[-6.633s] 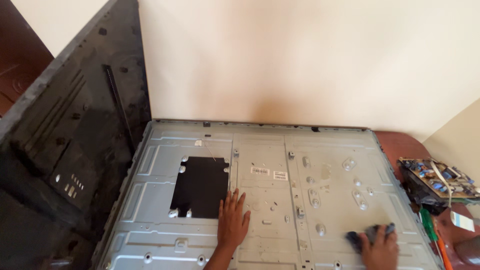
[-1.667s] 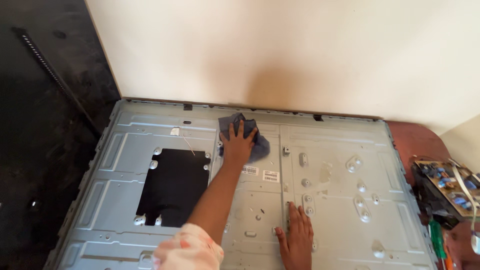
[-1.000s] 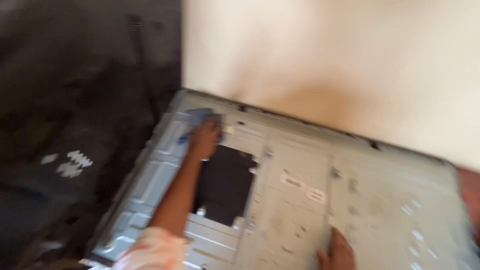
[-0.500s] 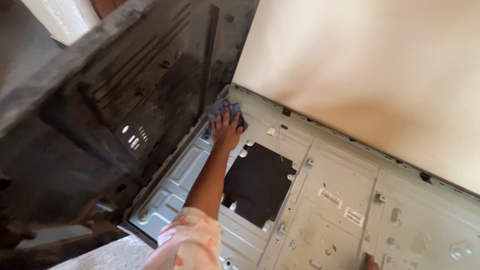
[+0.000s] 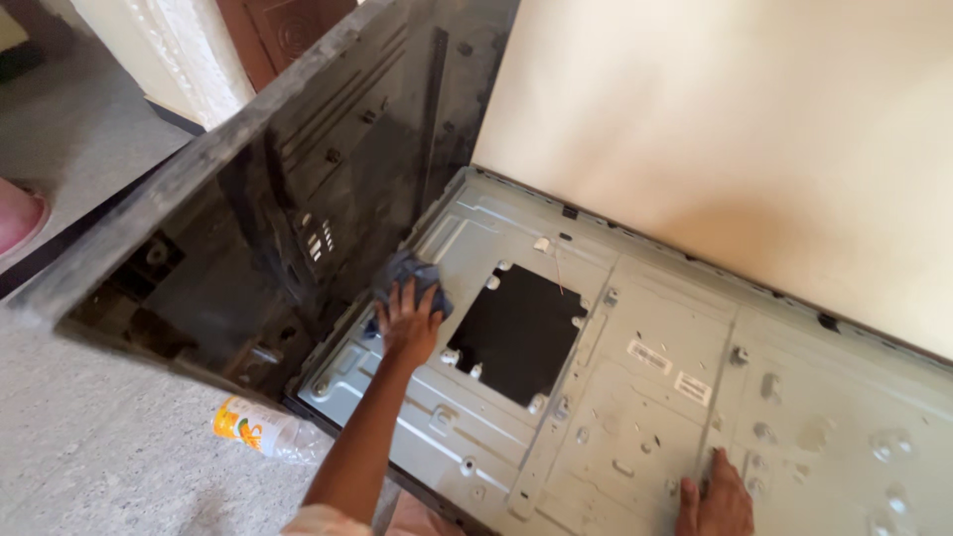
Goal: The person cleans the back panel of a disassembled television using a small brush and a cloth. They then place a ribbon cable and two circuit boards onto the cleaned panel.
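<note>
At the far left a pink rounded thing (image 5: 18, 216) shows at the frame's edge on the grey floor (image 5: 89, 467). Low on the floor lies a clear plastic bottle (image 5: 260, 429) on its side, its wrapper yellow and orange with a green band, just beside the near corner of the pale metal panel (image 5: 635, 417). A large black plastic cover (image 5: 288, 189) leans tilted along the panel's left edge. The left hand (image 5: 408, 325) lies flat, fingers spread, pressing a blue-grey cloth (image 5: 409, 275) onto the panel beside that cover; it is not clenched. Right of it is a dark rectangular opening (image 5: 516, 333). Farther right, two small white rectangular stickers (image 5: 671, 372) sit side by side. The right hand (image 5: 717, 496) rests open and flat on the panel's near edge, holding nothing. A cream wall (image 5: 745, 139) stands behind.
</note>
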